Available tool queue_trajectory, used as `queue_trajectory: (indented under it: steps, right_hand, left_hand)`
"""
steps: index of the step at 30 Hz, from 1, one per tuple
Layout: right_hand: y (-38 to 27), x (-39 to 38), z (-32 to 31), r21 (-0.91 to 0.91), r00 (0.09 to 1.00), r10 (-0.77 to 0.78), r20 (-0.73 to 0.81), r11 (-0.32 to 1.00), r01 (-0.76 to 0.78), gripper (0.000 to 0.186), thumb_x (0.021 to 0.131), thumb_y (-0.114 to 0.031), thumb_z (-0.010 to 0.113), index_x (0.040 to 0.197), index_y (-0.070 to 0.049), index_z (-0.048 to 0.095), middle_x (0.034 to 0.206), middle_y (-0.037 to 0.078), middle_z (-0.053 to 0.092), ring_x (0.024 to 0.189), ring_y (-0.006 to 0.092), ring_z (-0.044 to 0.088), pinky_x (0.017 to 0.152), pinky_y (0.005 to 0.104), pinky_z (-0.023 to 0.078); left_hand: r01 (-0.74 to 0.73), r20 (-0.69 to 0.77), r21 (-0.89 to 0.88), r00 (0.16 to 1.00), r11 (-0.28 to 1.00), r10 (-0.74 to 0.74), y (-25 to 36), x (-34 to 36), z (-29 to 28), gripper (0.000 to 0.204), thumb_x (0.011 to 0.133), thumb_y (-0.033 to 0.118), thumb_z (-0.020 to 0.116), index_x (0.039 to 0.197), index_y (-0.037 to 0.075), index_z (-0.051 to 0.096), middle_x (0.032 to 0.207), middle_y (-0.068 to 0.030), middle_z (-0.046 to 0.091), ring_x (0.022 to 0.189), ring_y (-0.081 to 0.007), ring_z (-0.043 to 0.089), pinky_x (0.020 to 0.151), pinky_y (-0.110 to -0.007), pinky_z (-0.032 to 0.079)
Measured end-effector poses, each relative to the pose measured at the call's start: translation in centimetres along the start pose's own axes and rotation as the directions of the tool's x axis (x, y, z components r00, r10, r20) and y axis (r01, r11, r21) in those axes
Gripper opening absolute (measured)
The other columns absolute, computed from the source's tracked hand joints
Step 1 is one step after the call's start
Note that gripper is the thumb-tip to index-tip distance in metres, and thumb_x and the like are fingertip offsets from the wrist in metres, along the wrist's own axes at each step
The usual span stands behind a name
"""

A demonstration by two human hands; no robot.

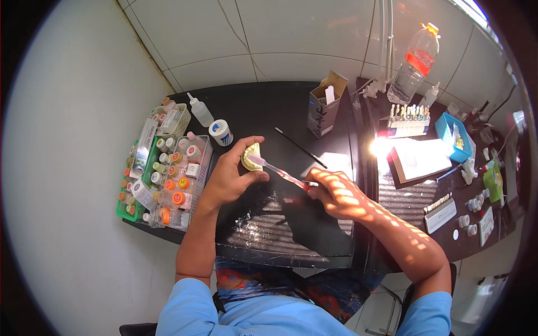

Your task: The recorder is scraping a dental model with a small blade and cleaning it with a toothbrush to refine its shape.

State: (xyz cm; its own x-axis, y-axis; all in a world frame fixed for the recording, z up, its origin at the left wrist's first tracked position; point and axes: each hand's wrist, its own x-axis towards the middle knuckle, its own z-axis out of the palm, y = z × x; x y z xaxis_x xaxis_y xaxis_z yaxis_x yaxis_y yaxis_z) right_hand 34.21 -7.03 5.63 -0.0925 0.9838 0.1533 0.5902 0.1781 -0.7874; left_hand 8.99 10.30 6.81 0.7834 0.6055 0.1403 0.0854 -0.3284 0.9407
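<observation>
My left hand (231,175) is closed around a pale yellow dental cast (250,158), holding it above the dark table between thumb and fingers. In my right hand (336,193) is a toothbrush (283,175) with a pinkish translucent handle. Its head reaches left and meets the side of the cast, at least as seen from above. Beyond the right hand, a thin black brush (301,147) lies slantwise on the table. Patches of sunlight fall over my right hand and forearm. White powder (246,228) is scattered on the tabletop below the cast.
Baskets of small capped bottles (178,199) crowd the left edge. Behind my left hand stand a white jar (221,133) and a squeeze bottle (200,110). A cardboard box (325,109) is at the back. Rightward are a water bottle (414,64), shade guide (409,127) and blue basket (455,137).
</observation>
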Motion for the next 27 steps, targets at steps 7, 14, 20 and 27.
queue_trajectory:
  steps: [7, 14, 20, 27]
  right_hand:
    - [-0.5, -0.4, 0.2, -0.120, 0.974, -0.064, -0.216, 0.992, 0.039, 0.015, 0.096, -0.001, 0.072, 0.110, 0.002, 0.071, 0.089, 0.023, 0.072, 0.085, 0.0428, 0.070, 0.077, 0.0486, 0.052]
    - [-1.2, -0.5, -1.0, -0.074, 0.971, 0.214, -0.110, 0.972, -0.223, 0.010, 0.095, -0.002, 0.077, 0.104, 0.002, 0.075, 0.087, 0.022, 0.072, 0.079, 0.0387, 0.068, 0.072, 0.0472, 0.049]
    - [-0.1, -0.5, -0.2, -0.026, 0.968, -0.061, -0.244, 0.998, 0.056, 0.016, 0.094, 0.003, 0.068, 0.107, 0.000, 0.077, 0.095, 0.023, 0.074, 0.094, 0.0425, 0.071, 0.080, 0.0503, 0.053]
    - [0.5, -0.9, -0.4, -0.144, 0.968, 0.017, -0.249, 0.988, -0.055, 0.014, 0.092, 0.006, 0.072, 0.104, 0.000, 0.076, 0.093, 0.019, 0.075, 0.091, 0.0387, 0.073, 0.077, 0.0452, 0.055]
  left_hand:
    - [0.029, 0.013, -0.025, 1.000, 0.999, -0.028, 0.5, -0.2, -0.2, 0.071, 0.094, -0.004, 0.084, 0.158, 0.003, 0.053, 0.112, -0.0010, 0.062, 0.101, -0.0101, 0.068, 0.092, -0.027, 0.059]
    - [-0.025, -0.075, 0.169, 0.996, 0.985, 0.038, -0.6, 0.0, -0.9, 0.072, 0.091, 0.003, 0.089, 0.155, 0.002, 0.057, 0.130, -0.0054, 0.067, 0.112, -0.0104, 0.064, 0.099, -0.028, 0.054]
    - [-0.165, -0.093, 0.256, 0.976, 0.953, 0.195, -0.8, 0.3, -0.4, 0.072, 0.090, 0.003, 0.089, 0.154, 0.002, 0.057, 0.124, -0.0068, 0.068, 0.109, -0.0128, 0.064, 0.099, -0.031, 0.054]
    - [-0.182, -0.112, 0.286, 0.969, 0.941, 0.222, -1.4, 0.4, -0.6, 0.069, 0.090, 0.000, 0.087, 0.153, 0.004, 0.059, 0.115, -0.0050, 0.068, 0.102, -0.0124, 0.064, 0.093, -0.031, 0.055]
